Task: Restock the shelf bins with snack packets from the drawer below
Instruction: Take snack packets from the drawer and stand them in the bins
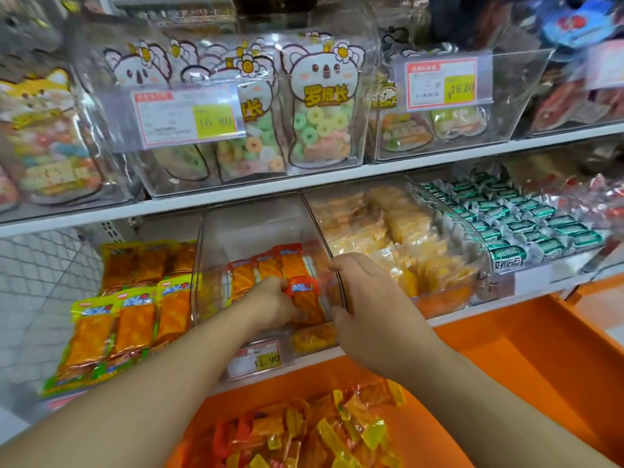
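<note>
**Both hands in the middle bin**

Left hand (270, 304) curled round an orange packet (305, 298) inside the clear bin (216, 265), packet near the bin's right wall. Right hand (368, 298) rests on that wall's edge, fingers bent over it. Row of similar packets (260, 270) behind. Orange drawer (526, 359) below, loose packets (320, 430) in it.
</note>
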Action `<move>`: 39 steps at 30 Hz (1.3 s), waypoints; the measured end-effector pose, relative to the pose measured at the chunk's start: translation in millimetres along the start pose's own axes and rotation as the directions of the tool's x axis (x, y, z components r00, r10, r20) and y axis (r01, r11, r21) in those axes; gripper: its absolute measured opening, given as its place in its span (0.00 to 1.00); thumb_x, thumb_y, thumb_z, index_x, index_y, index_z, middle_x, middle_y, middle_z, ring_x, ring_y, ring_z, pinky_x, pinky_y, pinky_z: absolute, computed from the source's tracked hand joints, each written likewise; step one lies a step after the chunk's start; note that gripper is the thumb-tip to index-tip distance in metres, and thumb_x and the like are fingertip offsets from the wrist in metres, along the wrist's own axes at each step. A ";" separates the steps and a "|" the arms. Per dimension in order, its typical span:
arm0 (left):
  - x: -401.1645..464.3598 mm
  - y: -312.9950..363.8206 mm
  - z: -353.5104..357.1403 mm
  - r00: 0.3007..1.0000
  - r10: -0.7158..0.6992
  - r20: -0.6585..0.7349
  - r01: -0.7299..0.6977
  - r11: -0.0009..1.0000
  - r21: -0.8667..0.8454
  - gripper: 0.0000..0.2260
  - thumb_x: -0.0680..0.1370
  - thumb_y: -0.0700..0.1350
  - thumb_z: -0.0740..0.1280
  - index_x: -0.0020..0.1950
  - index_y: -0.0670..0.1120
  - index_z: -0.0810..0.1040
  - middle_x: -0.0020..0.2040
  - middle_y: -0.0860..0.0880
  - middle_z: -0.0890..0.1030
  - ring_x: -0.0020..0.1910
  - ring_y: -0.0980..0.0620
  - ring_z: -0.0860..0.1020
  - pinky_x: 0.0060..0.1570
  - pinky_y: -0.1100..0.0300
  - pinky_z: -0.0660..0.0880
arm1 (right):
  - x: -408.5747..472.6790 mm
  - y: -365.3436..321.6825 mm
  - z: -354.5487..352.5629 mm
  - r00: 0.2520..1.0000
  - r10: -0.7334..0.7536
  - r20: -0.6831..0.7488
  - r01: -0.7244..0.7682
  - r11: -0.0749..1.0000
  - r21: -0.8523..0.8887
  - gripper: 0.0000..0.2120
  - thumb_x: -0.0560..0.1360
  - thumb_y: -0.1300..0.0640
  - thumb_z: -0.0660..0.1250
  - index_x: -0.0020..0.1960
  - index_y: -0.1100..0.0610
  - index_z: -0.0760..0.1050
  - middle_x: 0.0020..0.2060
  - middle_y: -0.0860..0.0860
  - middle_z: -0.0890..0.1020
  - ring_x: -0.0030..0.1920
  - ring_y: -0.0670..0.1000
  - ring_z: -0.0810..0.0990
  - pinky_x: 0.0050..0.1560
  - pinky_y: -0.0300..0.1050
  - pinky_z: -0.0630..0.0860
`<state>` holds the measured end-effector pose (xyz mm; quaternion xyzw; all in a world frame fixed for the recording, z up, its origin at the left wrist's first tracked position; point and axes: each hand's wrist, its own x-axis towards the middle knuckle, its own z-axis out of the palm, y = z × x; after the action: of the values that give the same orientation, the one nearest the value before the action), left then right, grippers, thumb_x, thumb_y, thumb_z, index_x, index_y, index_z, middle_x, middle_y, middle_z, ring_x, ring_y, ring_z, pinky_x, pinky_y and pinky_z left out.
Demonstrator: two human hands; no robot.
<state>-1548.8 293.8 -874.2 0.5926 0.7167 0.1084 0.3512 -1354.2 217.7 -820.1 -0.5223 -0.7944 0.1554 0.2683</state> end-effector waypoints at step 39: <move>-166.5 -173.4 144.4 0.996 0.050 -0.076 -0.062 0.985 -0.164 0.10 0.76 0.43 0.73 0.49 0.58 0.77 0.44 0.58 0.81 0.43 0.63 0.79 0.45 0.65 0.76 | -104.8 53.5 118.1 0.762 0.245 0.599 -0.098 0.959 -0.267 0.15 0.71 0.54 0.65 0.57 0.50 0.76 0.52 0.52 0.82 0.53 0.58 0.82 0.45 0.52 0.80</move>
<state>-1583.2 54.5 -1016.3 0.5771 0.7003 0.1987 0.3703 -1351.2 147.7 -971.4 -0.5380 -0.7988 0.2552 -0.0860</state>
